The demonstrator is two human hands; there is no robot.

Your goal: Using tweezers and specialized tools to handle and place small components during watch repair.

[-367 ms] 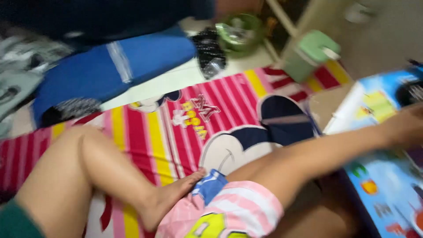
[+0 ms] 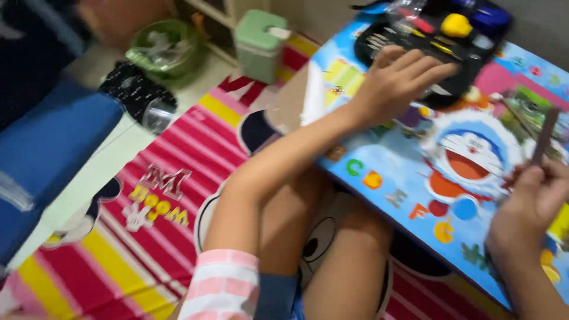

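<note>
On the low, brightly printed blue tabletop [image 2: 379, 160] with its cartoon picture and coloured letters, my left hand [image 2: 394, 80] lies flat, fingers spread, its fingertips touching the near edge of a black zip-open tool case [image 2: 441, 32] holding small slim metal tools and a yellow piece; that grip is wide and holds nothing. Near the tabletop's right edge, my right hand [image 2: 530, 204] pinches a thin dark flat stick [image 2: 544, 135], which could be a file, though blur keeps me from saying; the grip is narrow, closed around its lower end, and the stick stands nearly upright. To do this well, I judge the left palm should press the case steady so it does not slide, while the right keeps the stick's tip clear of the loose tools. Beyond the tabletop, on a striped red, pink and yellow mat [image 2: 195, 154], stands a pale green lidded box [image 2: 259, 44].
</note>
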